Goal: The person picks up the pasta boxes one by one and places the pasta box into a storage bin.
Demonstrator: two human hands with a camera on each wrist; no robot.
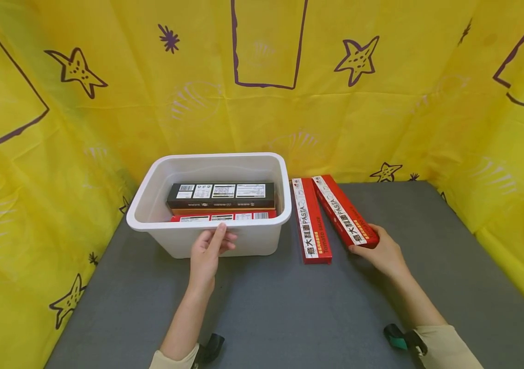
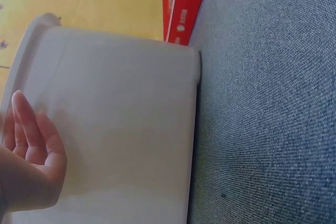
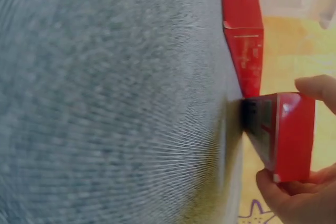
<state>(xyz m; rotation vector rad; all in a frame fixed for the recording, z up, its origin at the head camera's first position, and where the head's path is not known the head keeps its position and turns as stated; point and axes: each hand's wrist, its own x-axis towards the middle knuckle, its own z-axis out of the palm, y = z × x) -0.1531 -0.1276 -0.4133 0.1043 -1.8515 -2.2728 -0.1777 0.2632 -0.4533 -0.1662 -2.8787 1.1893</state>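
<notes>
My left hand (image 1: 208, 248) is at the front rim of a white plastic bin (image 1: 160, 225), its thumb over the lip and the other fingers below it. Inside the bin lie a black box (image 1: 220, 195) and a red box (image 1: 262, 215), partly hidden by the front wall. On the right, my right hand (image 1: 382, 251) grips the near end of a red pasta box (image 1: 342, 212), thumb on one side and fingers on the other. In the right wrist view that box's near end (image 3: 295, 137) is lifted off the table. A second red pasta box (image 1: 311, 220) lies flat between it and the bin.
The dark grey table (image 1: 299, 318) carries everything. A yellow curtain (image 1: 262, 118) with starfish drawings encloses the back and both sides. Right behind the bin and the pasta boxes, the curtain meets the table's back edge.
</notes>
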